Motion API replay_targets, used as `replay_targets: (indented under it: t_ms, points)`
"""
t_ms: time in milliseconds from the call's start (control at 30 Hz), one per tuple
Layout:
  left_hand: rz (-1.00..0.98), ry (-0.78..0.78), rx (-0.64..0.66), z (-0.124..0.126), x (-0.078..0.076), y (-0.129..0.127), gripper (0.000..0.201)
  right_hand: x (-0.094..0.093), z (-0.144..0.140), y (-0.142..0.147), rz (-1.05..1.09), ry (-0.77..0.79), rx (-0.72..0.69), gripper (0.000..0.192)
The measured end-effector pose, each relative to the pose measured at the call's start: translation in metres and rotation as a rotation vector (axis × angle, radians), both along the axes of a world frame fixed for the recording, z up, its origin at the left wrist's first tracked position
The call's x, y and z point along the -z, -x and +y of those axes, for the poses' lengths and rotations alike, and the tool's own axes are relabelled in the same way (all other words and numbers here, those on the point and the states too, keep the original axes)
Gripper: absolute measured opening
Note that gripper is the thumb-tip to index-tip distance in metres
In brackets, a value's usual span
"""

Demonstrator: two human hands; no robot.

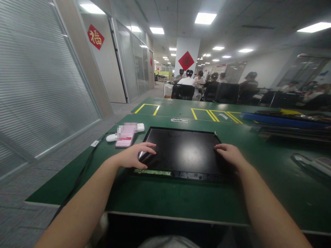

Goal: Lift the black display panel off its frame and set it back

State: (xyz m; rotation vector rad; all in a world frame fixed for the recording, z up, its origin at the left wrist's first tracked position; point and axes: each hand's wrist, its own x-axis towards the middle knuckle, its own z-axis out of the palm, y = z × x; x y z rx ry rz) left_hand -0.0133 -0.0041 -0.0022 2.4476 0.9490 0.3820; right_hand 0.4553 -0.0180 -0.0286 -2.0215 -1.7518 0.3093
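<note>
A black flat display panel [181, 148] lies in a dark frame on the green table. Along its near edge, a green circuit board strip [152, 172] is exposed at the left. My left hand [136, 155] holds the panel's left edge, fingers over the dark face and thumb apart near the lower left corner. At the right edge, my right hand [229, 155] grips the panel with its fingertips close together on the rim; its thumb is hidden. Left of the panel, beyond my left hand, is a phone with a pink screen [124, 139].
White rounded devices [111, 137] flank the phone, and a black strap [88, 162] hangs over the left table edge. Flat parts and a blue piece [276, 119] are stacked at the right, near a blurred pale object [318, 165]. Yellow tape [204, 113] marks the far side. People sit beyond.
</note>
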Motion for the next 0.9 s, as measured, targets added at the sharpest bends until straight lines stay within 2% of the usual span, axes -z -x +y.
replay_targets:
  t_ms: [433,567,733,900]
  points:
    - [-0.013,-0.038,0.027,0.002,0.002,-0.001,0.047,0.001,0.001,0.0,-0.024,0.001,0.001,0.029]
    - [-0.001,-0.01,0.006,0.001,0.001,0.0,0.05,0.001,0.001,0.001,-0.029,0.005,0.007,0.029]
    - [-0.014,-0.006,-0.129,0.0,0.001,-0.005,0.047,0.001,0.0,0.001,-0.012,-0.012,0.016,0.027]
    - [-0.052,-0.148,-0.351,0.008,0.011,-0.008,0.047,-0.002,-0.001,0.0,0.014,-0.044,0.044,0.027]
